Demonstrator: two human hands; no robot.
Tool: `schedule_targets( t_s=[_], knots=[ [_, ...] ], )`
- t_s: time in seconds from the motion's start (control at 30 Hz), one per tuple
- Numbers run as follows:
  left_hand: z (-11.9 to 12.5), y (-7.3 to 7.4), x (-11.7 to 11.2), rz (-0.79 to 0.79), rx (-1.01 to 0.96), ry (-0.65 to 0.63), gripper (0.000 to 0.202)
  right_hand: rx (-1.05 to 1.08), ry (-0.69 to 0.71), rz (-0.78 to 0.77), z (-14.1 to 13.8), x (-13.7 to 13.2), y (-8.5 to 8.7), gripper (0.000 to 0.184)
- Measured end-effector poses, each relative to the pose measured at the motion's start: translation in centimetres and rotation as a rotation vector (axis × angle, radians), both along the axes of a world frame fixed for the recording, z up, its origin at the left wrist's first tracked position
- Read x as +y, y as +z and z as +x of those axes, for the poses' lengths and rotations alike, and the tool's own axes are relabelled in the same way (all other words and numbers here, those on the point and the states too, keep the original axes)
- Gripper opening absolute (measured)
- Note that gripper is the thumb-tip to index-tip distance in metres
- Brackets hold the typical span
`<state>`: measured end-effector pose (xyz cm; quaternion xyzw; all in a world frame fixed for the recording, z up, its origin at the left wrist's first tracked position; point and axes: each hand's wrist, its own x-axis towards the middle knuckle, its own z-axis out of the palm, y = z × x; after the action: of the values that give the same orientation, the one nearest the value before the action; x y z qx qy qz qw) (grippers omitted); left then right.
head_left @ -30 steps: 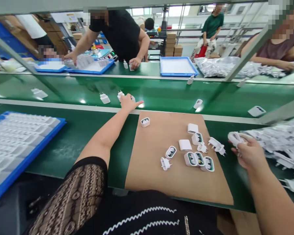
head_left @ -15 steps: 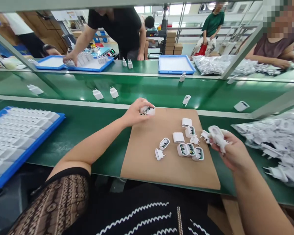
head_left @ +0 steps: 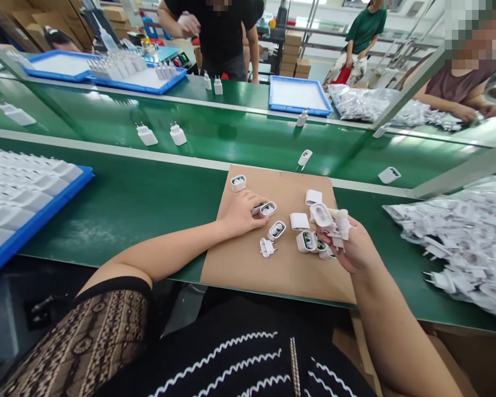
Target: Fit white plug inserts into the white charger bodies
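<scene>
On the brown cardboard sheet (head_left: 240,264), my left hand (head_left: 244,212) is closed around white charger housings; one open-ended charger housing (head_left: 268,208) shows at its fingertips, and a darker opening beside it is partly covered. Another open charger housing (head_left: 238,183) stands just beyond that hand. My right hand (head_left: 357,245) grips several white plug covers (head_left: 323,215), some with pins, above the right part of the sheet. Below it are open housings (head_left: 306,241) showing green boards, partly hidden by the hand. A lone plug cover (head_left: 267,247) lies near an open housing (head_left: 276,229).
A plastic bag of plug covers (head_left: 458,237) lies at the right. A blue tray (head_left: 72,190) of white chargers stands left. Beyond the pale rail, chargers (head_left: 177,134) lie spaced along the green belt (head_left: 240,138). Co-workers stand or sit across it; slanted metal posts (head_left: 413,77) frame the sides.
My left hand has come nearer and slightly right from the sheet's far edge, with a housing now standing behind it. My right hand has moved left over the sheet, still holding plug covers.
</scene>
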<state>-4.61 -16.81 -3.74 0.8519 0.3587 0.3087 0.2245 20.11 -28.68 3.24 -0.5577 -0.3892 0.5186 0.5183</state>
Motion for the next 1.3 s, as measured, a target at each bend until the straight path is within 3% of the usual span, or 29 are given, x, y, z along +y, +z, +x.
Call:
schedule_targets(
  t_s=[0.13,0.33,0.43,0.53,0.63,0.83,0.93,1.07,1.23,1.3],
  knots=[
    [-0.2,0.6,-0.2,0.121,0.034,0.046,0.021,-0.066,-0.110,0.013,-1.1,0.6,0.3,0.039],
    [-0.3,0.4,0.0,0.117,0.040,0.004,0.019,-0.214,-0.071,0.078,-2.3,2.2,-0.1,0.031],
    [-0.3,0.3,0.3,0.131,0.020,-0.011,0.019,-0.522,-0.069,0.155,-2.5,2.7,-0.5,0.026],
    [-0.4,0.2,0.5,0.071,0.022,-0.001,0.023,-0.930,-0.039,0.353,-2.3,3.3,-0.8,0.019],
    [-0.5,0.0,0.7,-0.037,-0.015,-0.028,0.041,-1.075,0.040,0.482,-2.2,4.2,-1.1,0.022],
    [-0.5,0.2,0.6,-0.099,-0.089,-0.234,0.047,-0.955,0.189,0.419,-3.2,6.0,-0.7,0.011],
    [-0.6,1.1,0.0,0.001,-0.133,-0.181,0.060,-0.754,0.149,0.337,-3.8,6.4,0.1,0.013],
    [-0.6,2.1,-0.3,0.141,-0.139,-0.103,0.029,-0.546,0.117,0.258,-4.9,6.1,0.8,0.025],
    [-0.6,1.6,0.3,0.303,-0.113,0.039,0.028,-0.379,-0.028,0.182,-6.4,5.7,0.1,0.044],
    [-0.8,1.3,0.4,0.367,-0.072,0.040,0.026,-0.281,-0.023,0.107,-6.6,6.0,-0.2,0.050]
  ],
)
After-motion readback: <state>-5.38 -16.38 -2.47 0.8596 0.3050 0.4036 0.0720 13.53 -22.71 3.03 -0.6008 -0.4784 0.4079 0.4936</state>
